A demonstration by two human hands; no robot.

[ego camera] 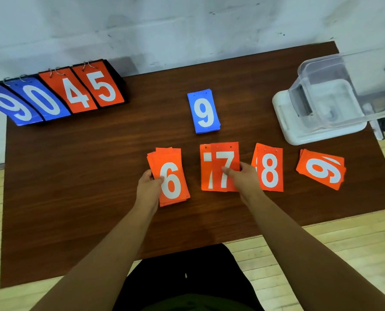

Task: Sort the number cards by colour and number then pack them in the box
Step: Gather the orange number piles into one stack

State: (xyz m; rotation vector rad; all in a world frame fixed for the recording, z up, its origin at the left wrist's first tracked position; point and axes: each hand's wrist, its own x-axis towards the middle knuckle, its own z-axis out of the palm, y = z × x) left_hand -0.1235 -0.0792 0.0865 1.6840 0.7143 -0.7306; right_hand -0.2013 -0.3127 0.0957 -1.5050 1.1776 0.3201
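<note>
1. Both hands are seen nearest, well apart. The left hand (147, 182) is curled round the left edge of the orange 6 pile (172, 180). The right hand (243, 176) is pinched on the top 7 card (226, 157), thumb on its face.
2. That card is judged to be mid-placement, since it sits offset to the right on the orange 7 pile (206, 182). It is best slid left until edges and punched holes line up, then released flat.
3. One table (74, 176) is counted.
4. One clear box (321, 70) is counted at far right, tipped over on a white base.
5. One flip scoreboard (59, 93) is counted at far left, with four faces: 9, 0, 4, 5.
6. Five card piles are counted: four orange in the near row, including the orange 8 pile (270, 171) and orange 9 pile (321, 170), and one blue 9 pile (203, 111) beyond.
</note>
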